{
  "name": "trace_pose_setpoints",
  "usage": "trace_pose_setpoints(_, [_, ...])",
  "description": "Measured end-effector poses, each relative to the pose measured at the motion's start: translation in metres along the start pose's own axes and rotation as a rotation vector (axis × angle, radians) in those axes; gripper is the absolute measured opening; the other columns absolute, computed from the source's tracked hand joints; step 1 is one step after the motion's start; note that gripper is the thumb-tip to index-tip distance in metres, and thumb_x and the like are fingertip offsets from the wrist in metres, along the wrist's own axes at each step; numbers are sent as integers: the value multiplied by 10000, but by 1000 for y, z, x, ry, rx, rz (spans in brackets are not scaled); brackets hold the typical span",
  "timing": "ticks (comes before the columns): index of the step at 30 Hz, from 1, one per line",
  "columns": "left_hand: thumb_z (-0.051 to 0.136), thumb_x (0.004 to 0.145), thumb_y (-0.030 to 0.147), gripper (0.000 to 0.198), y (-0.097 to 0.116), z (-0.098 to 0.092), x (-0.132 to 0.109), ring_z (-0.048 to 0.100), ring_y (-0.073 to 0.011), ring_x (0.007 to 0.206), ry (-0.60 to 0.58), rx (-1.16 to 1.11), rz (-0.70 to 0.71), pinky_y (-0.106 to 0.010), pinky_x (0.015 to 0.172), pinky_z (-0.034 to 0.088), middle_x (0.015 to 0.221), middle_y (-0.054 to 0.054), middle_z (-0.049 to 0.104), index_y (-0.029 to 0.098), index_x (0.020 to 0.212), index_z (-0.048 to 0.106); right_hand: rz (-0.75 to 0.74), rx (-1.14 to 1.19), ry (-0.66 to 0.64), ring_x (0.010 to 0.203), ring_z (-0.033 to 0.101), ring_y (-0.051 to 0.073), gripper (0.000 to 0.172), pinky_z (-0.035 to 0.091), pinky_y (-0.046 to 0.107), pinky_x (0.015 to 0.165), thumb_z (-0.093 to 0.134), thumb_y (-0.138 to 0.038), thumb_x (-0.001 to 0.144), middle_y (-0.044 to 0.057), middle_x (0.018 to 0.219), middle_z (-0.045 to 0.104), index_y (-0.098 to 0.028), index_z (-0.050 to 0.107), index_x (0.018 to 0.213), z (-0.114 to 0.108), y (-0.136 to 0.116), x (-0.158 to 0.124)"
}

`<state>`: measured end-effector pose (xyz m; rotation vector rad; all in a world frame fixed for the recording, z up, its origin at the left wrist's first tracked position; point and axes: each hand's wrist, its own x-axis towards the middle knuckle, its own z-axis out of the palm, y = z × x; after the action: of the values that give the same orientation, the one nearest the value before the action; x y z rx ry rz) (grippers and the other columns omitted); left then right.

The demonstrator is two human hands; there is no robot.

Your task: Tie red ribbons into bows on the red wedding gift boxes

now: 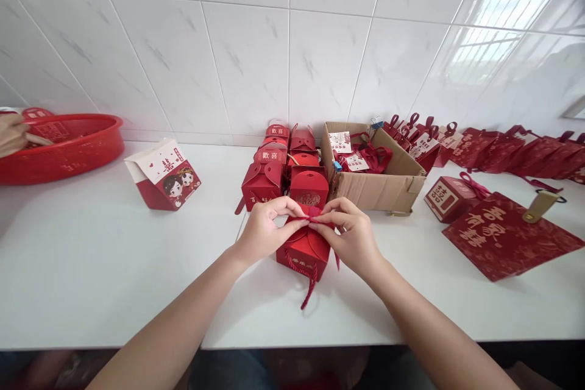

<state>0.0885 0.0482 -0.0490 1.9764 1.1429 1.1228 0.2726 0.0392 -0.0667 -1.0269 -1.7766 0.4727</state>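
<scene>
A red gift box [301, 250] with gold lettering stands on the white table in front of me. Across its top runs a red ribbon [314, 212], pinched from both sides by my fingers. My left hand [269, 225] closes thumb and forefinger on the ribbon's left part. My right hand [350, 231] grips it from the right, its fingertips nearly meeting the left ones. One ribbon tail hangs down the box's right side. A twisted red cord [308, 295] droops over the front onto the table. The fingertips partly hide the knot or loop.
Behind the box stand rows of red gift boxes [262, 180]. A cardboard box [377, 186] holds ribbons and tags. Red bags [487, 149] line the right wall. A large red gift bag [507, 237] lies right. A printed box [162, 177] and red basin [64, 155] are left, with another person's hand [11, 134].
</scene>
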Motion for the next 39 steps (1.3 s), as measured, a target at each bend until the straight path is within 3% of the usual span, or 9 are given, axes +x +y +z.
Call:
trace_pose_setpoints(4, [634,823,267,70,-5,3,-2,686,-158,785,49,60,111,-278,775,564,838,-23,724,197,819,633,-13,-68,-13,959,569,241,145,490,420,856,619,-311,836,96,998,609,-237,734,787,1,1,-1])
trace_pose_setpoints(7, [607,840,222,29,-7,5,-3,698,-151,813,64,59,173,-264,802,558,866,-15,725,204,858,618,29,-54,-136,1184,463,285,183,362,513,1015,571,-329,871,93,1217,571,-236,717,811,0,1,0])
trace_pose_setpoints(12, [602,843,220,54,-5,8,-2,684,-139,846,71,22,151,-243,788,546,875,-9,704,210,891,578,103,135,-290,1355,315,253,242,248,487,1110,512,-358,909,53,1412,456,-223,688,813,-1,3,2])
trace_pose_setpoints(16, [620,825,277,156,1,2,-1,615,-145,854,93,105,140,-276,803,521,906,-29,615,200,920,524,148,191,-276,1327,367,235,250,274,445,1101,520,-367,904,74,1383,485,-210,674,785,2,3,3])
trace_pose_setpoints(21, [627,820,400,217,4,-7,-3,559,-163,803,-152,278,137,-301,748,480,848,-29,573,186,859,614,162,194,-274,1307,389,224,267,298,419,1078,511,-336,907,89,1305,546,-201,659,730,3,-1,3])
trace_pose_setpoints(27, [633,833,340,145,-3,-4,-3,592,-163,847,-106,232,184,-293,793,472,865,-19,647,204,865,672,244,202,-283,1285,422,233,294,319,407,1058,521,-393,903,83,1272,579,-207,699,760,-2,-8,1])
trace_pose_setpoints(31, [612,845,297,120,-4,-8,-2,595,-150,816,-114,215,169,-279,767,477,844,-15,646,201,847,683,253,189,-302,1258,461,236,427,368,362,1007,486,-454,914,79,1182,639,-195,646,615,-9,-9,2])
trace_pose_setpoints(36, [596,834,257,106,-4,-11,-2,607,-147,851,-129,189,137,-266,779,481,891,-19,651,197,845,683,146,67,-302,952,616,180,229,440,314,836,489,-381,924,26,1015,693,-229,660,916,-24,-9,5])
trace_pose_setpoints(39, [586,824,235,101,-4,-10,-1,605,-151,868,-134,197,146,-268,792,479,906,-25,646,189,851,672,58,-69,-341,922,609,164,169,392,344,887,523,-264,904,-10,964,683,-254,575,1064,-30,-11,6])
